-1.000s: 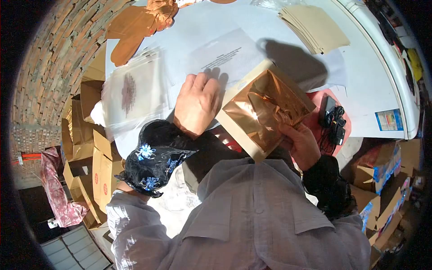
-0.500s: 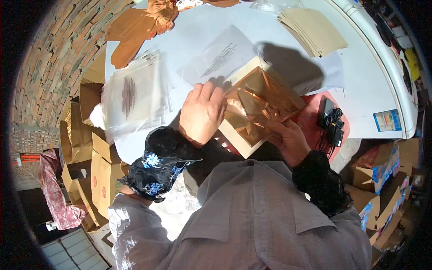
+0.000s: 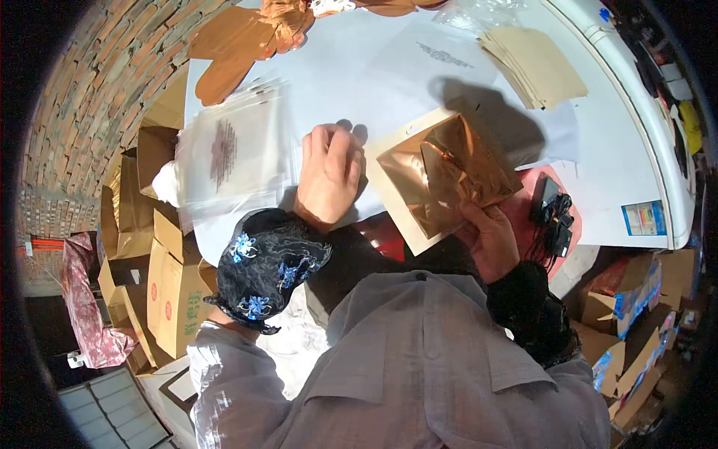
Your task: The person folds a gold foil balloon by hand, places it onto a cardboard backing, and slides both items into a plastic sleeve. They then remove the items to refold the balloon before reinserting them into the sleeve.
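Right hand grips foil-fronted card; left hand curled beside it

Right hand [image 3: 490, 239]: closed on the near right part of a cream card [image 3: 417, 241] with a crinkled copper foil piece [image 3: 449, 179] on its face. Thumb on top of the foil; other fingers mostly hidden underneath. Card sits tilted over the table's near edge, in front of the torso, cream margin showing on its left and near sides.

Left hand [image 3: 327, 173]: left of the card, apart from it, over the table. Fingers bent in, narrow; can't tell if anything is pinched.

Wrists: black cuffs, blue flowers on the left one [image 3: 262, 277]. Grey shirt [image 3: 426, 352] near.

White table [image 3: 329, 82]: stack of clear sleeves [image 3: 258, 153] with dark print, left of the left hand. Flat brown pieces [image 3: 224, 63] far left. Printed clear sheet [image 3: 441, 56] far, beyond the card. Fanned cream cards [image 3: 535, 67] far right, clear plastic [image 3: 479, 13] just beyond. Black adapter and cable [image 3: 555, 224] right of the right hand, on something pink-red [image 3: 529, 187].

Outward: cardboard boxes [image 3: 176, 292] left, more boxes [image 3: 602, 348] right, brick wall [image 3: 90, 120] far left.
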A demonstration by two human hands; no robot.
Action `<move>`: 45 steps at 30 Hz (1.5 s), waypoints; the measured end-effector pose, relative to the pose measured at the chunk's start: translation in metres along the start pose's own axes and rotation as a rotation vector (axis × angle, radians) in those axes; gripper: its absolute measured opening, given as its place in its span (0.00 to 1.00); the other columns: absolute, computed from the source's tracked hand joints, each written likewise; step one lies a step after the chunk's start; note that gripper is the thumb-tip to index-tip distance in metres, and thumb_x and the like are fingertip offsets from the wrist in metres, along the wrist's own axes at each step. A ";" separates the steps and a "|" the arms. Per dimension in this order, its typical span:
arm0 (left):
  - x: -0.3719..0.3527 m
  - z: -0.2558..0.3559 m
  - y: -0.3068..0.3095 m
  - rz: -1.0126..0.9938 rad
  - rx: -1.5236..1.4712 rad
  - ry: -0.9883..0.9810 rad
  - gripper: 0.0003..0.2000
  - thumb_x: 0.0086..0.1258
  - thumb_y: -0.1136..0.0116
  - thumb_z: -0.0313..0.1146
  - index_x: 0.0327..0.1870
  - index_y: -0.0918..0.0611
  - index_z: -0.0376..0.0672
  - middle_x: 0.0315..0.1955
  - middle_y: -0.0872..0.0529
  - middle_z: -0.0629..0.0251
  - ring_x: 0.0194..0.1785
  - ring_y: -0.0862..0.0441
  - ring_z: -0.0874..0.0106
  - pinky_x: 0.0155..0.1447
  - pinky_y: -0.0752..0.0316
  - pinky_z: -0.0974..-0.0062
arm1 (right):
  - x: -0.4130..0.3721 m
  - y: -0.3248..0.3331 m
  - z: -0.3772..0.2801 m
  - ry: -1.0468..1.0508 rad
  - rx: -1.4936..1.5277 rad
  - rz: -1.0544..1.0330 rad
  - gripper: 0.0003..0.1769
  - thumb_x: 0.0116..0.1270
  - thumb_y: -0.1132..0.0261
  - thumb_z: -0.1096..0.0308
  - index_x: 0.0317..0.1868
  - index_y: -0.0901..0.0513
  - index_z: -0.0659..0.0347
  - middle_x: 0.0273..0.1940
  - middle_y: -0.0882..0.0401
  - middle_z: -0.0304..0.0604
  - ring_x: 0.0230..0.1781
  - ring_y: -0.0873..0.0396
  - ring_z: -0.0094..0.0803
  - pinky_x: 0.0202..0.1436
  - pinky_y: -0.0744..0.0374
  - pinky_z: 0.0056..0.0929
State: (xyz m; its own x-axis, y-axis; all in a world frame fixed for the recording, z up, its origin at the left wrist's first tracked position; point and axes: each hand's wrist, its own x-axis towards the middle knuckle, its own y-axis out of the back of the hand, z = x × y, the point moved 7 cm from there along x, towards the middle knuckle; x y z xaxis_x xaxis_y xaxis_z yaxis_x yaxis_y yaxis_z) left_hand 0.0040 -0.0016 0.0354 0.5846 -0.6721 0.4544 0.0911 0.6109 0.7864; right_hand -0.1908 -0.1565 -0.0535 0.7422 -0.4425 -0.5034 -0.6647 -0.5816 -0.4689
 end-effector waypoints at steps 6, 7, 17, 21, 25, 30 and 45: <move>0.076 -0.005 -0.032 -0.053 -0.084 -0.317 0.19 0.65 0.44 0.26 0.58 0.23 0.41 0.59 0.24 0.48 0.64 0.30 0.46 0.70 0.36 0.54 | 0.000 0.004 -0.001 -0.013 -0.035 0.023 0.16 0.72 0.40 0.70 0.58 0.26 0.64 0.54 0.19 0.43 0.51 0.18 0.29 0.55 0.17 0.29; 0.091 -0.011 -0.045 -0.068 -0.038 -0.344 0.19 0.66 0.44 0.29 0.59 0.23 0.42 0.58 0.23 0.50 0.64 0.29 0.48 0.70 0.36 0.54 | -0.001 -0.002 -0.005 -0.004 -0.004 0.007 0.16 0.72 0.40 0.70 0.58 0.26 0.65 0.54 0.19 0.43 0.51 0.18 0.30 0.55 0.17 0.29; 0.090 -0.016 -0.054 -0.353 0.040 -0.196 0.15 0.61 0.33 0.38 0.48 0.18 0.48 0.44 0.22 0.57 0.49 0.25 0.54 0.53 0.28 0.59 | -0.014 0.009 -0.036 0.336 -0.658 -0.175 0.16 0.73 0.42 0.73 0.59 0.26 0.65 0.53 0.19 0.42 0.50 0.18 0.30 0.52 0.17 0.27; 0.061 0.004 -0.035 -0.228 0.019 -0.275 0.15 0.64 0.37 0.34 0.51 0.20 0.45 0.47 0.21 0.54 0.50 0.24 0.53 0.56 0.27 0.57 | -0.004 0.028 -0.023 0.133 -0.388 -0.153 0.17 0.72 0.40 0.71 0.59 0.25 0.66 0.53 0.18 0.45 0.52 0.19 0.34 0.55 0.19 0.28; 0.048 0.019 -0.030 -0.281 0.157 -0.330 0.12 0.67 0.42 0.34 0.49 0.20 0.41 0.46 0.20 0.56 0.48 0.21 0.56 0.51 0.22 0.61 | -0.004 0.030 -0.019 0.077 -0.334 -0.159 0.15 0.73 0.42 0.73 0.58 0.25 0.65 0.51 0.19 0.42 0.49 0.18 0.29 0.53 0.18 0.27; 0.038 0.029 -0.022 -0.209 0.093 -0.283 0.07 0.69 0.42 0.35 0.39 0.20 0.42 0.37 0.22 0.60 0.43 0.21 0.58 0.45 0.21 0.62 | -0.008 0.021 -0.010 -0.135 0.055 -0.135 0.16 0.73 0.42 0.73 0.59 0.26 0.64 0.55 0.19 0.42 0.52 0.19 0.28 0.54 0.18 0.26; 0.015 -0.011 -0.036 -0.435 -0.164 0.246 0.08 0.64 0.36 0.31 0.40 0.22 0.42 0.35 0.20 0.54 0.44 0.24 0.55 0.51 0.29 0.63 | -0.028 0.019 -0.012 -0.192 -0.043 -0.154 0.16 0.73 0.42 0.73 0.59 0.26 0.63 0.53 0.19 0.41 0.51 0.18 0.29 0.55 0.16 0.28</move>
State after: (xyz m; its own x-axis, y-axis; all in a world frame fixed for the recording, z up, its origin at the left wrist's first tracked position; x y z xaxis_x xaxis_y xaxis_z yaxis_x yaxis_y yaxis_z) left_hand 0.0180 -0.0289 0.0095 0.6348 -0.7723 -0.0265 0.4809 0.3680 0.7958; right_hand -0.2232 -0.1634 -0.0396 0.8018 -0.2106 -0.5592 -0.5377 -0.6626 -0.5214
